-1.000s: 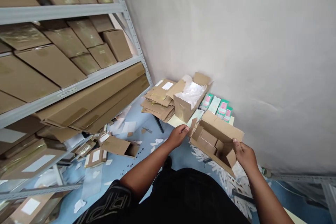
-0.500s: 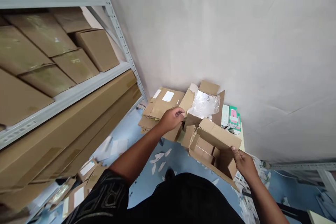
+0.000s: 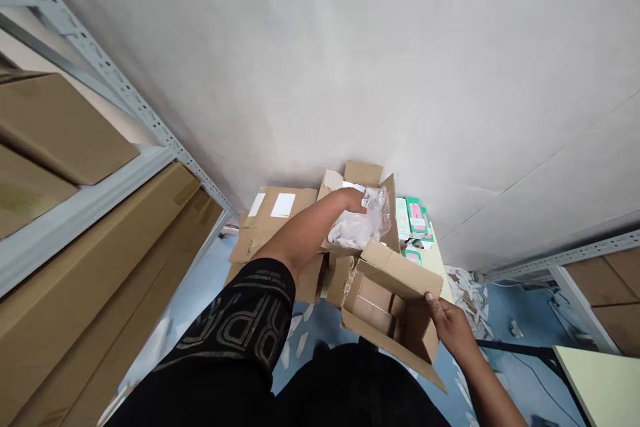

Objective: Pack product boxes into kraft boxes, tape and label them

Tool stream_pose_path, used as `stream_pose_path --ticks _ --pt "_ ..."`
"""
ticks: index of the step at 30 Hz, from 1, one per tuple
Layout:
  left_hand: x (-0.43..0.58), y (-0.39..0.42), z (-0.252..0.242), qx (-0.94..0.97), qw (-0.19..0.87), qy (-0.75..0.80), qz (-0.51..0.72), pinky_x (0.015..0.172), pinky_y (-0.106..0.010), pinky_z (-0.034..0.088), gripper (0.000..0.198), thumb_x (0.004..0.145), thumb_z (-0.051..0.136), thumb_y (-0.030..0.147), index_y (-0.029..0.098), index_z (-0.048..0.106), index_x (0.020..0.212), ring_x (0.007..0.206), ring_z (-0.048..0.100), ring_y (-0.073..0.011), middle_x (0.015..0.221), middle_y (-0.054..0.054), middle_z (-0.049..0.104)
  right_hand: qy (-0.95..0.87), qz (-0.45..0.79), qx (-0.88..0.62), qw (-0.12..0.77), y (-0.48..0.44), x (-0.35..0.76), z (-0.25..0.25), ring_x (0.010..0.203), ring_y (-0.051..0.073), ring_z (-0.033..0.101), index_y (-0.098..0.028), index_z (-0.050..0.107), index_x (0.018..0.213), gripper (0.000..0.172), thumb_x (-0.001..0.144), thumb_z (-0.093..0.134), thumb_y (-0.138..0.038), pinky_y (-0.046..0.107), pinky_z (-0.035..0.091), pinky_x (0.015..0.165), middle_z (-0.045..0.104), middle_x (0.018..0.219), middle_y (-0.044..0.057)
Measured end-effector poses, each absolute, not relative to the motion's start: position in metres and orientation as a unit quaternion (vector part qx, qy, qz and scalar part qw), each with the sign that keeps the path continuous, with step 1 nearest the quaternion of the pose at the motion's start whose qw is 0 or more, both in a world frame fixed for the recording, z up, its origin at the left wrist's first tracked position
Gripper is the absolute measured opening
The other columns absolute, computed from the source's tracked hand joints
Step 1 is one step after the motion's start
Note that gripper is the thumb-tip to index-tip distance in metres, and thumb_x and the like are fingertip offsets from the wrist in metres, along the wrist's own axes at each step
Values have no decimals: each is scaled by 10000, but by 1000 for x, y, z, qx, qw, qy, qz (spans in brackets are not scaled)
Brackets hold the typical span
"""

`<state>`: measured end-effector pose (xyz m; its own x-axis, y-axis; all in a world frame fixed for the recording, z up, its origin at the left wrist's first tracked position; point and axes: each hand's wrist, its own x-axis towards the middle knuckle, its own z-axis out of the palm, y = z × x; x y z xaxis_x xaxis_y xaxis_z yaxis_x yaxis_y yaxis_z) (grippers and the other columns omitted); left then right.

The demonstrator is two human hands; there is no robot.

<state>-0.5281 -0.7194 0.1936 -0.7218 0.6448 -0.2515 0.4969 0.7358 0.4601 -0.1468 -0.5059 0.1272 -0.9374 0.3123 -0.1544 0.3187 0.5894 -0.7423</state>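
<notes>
The held box (image 3: 400, 271) is plain brown, the plastic (image 3: 350, 230) milky white, the small cartons (image 3: 415, 212) green and pink, the tabletop (image 3: 436, 260) pale yellow, and the black sleeve (image 3: 245, 327) grey-lettered.

Matt cardboard carton (image 3: 400, 272), rough at its torn flap (image 3: 340, 279); glossy, crumpled plastic film (image 3: 377, 210); metal rack (image 3: 131, 97).
</notes>
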Motion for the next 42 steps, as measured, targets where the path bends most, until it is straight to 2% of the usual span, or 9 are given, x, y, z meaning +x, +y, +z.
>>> stream_pose_path --ticks 3,5,11,18,27,30,34,39,42 --pt "-536 -703 178 289 287 894 185 996 -435 459 806 519 914 521 212 702 1232 1232 597 -418 1300 -173 691 889 -421 179 8 -500 -153 121 716 251 657 -204 622 667 686 934 373 -785 282 476 645 725 708 68" --pt "-540 -700 170 273 302 894 189 1002 -432 458 863 509 912 520 218 675 1282 1252 588 -419 1333 -183 669 888 -423 177 8 -497 -157 118 680 234 638 -208 592 647 687 933 368 -792 275 456 614 703 670 56" --pt "-552 -713 151 265 256 915 161 907 -409 505 653 588 829 362 196 700 1206 1097 659 -377 1258 -198 675 889 -426 170 3 -488 -164 113 621 211 602 -216 546 610 703 906 373 -830 269 427 573 655 604 29" --pt "-547 -727 146 224 241 933 147 864 -484 489 245 582 795 200 139 738 812 958 670 -430 882 -215 711 888 -428 167 22 -489 -166 116 693 234 644 -208 600 655 652 947 395 -754 269 454 624 699 669 42" --pt "-532 -757 190 216 55 937 270 926 -347 476 365 788 729 209 202 609 1133 1091 624 -277 1213 -117 663 890 -413 192 8 -499 -157 123 689 247 635 -210 603 632 693 926 370 -792 284 470 626 712 675 66" --pt "-526 -765 208 173 -31 915 362 890 -308 472 286 814 702 167 192 589 1075 1005 620 -217 1160 -90 660 891 -411 194 4 -504 -152 124 709 262 646 -209 626 637 710 914 367 -809 291 472 631 722 677 80" --pt "-505 -781 239 144 -100 860 480 811 -271 460 255 835 696 206 202 564 1054 822 586 -150 937 -8 628 891 -400 215 -8 -508 -148 123 677 256 631 -209 610 611 722 898 368 -825 297 460 617 700 631 75" --pt "-424 -800 274 278 -70 759 584 768 -243 461 357 805 704 224 220 523 1113 835 592 -126 995 -1 620 883 -411 224 -15 -513 -146 125 672 256 628 -206 614 609 727 899 359 -822 305 443 607 682 606 71" --pt "-360 -802 275 402 58 764 501 726 -239 467 351 799 690 198 229 552 1121 812 627 -138 975 1 664 883 -414 220 -27 -518 -144 129 653 243 615 -208 608 614 715 895 370 -821 305 429 605 695 638 72"
